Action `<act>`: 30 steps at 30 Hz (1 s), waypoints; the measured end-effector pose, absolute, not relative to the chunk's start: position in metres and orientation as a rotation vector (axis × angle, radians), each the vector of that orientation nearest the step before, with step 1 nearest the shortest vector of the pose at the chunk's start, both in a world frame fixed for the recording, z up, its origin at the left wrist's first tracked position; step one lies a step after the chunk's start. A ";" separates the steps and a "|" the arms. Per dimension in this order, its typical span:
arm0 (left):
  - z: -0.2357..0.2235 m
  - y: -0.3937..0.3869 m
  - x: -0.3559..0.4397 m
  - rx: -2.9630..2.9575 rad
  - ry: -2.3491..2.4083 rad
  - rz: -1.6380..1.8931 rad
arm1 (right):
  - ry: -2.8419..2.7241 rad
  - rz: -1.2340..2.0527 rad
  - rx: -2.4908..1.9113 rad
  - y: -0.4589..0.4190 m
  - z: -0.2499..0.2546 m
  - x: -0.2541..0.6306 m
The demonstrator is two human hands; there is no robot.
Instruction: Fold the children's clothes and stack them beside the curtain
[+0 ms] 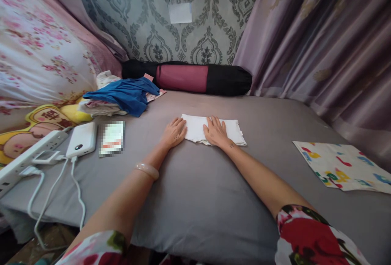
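A white folded cloth lies flat on the grey sheet, longer from side to side than front to back. My right hand rests palm down on its middle, fingers spread. At the cloth's left end is my left hand, palm down with its fingers stretched forward; the fingertips touch the edge. Neither hand grips the cloth. The near edge of the cloth looks uneven, and a small tag-like bit shows at its right end.
A colourful printed cloth lies at right. Piled clothes with a blue garment sit back left. A long black and red bag lies along the wall. At left are a power bank, a power strip and white cables.
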State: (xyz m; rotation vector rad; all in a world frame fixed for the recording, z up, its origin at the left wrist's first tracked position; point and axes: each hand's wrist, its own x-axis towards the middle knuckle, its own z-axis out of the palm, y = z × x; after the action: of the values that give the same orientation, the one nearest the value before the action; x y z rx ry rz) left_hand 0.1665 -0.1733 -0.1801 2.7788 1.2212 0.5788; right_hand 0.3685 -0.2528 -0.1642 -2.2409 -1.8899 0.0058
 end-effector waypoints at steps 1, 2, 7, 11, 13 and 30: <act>-0.181 -0.173 0.166 2.779 1.216 0.587 | -1.890 0.011 -2.244 -0.253 -0.164 0.368; -0.181 -0.173 0.166 2.779 1.209 0.598 | -1.891 0.019 -2.248 -0.252 -0.163 0.368; -0.183 -0.171 0.166 2.775 1.171 0.683 | -1.888 0.063 -2.269 -0.248 -0.154 0.362; -0.187 -0.167 0.167 2.759 1.143 0.743 | -1.933 0.042 -2.217 -0.241 -0.148 0.351; -0.189 -0.165 0.167 2.737 1.155 0.768 | -1.954 0.035 -2.190 -0.237 -0.149 0.346; -0.194 -0.160 0.165 2.665 1.227 0.884 | -1.997 -0.018 -2.169 -0.228 -0.156 0.330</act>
State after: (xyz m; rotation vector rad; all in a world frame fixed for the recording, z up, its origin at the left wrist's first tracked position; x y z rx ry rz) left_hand 0.1650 -0.1599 -0.1940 2.6648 1.2268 0.8840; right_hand 0.3300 -0.2277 -0.1556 -2.1686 -1.9968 -0.0177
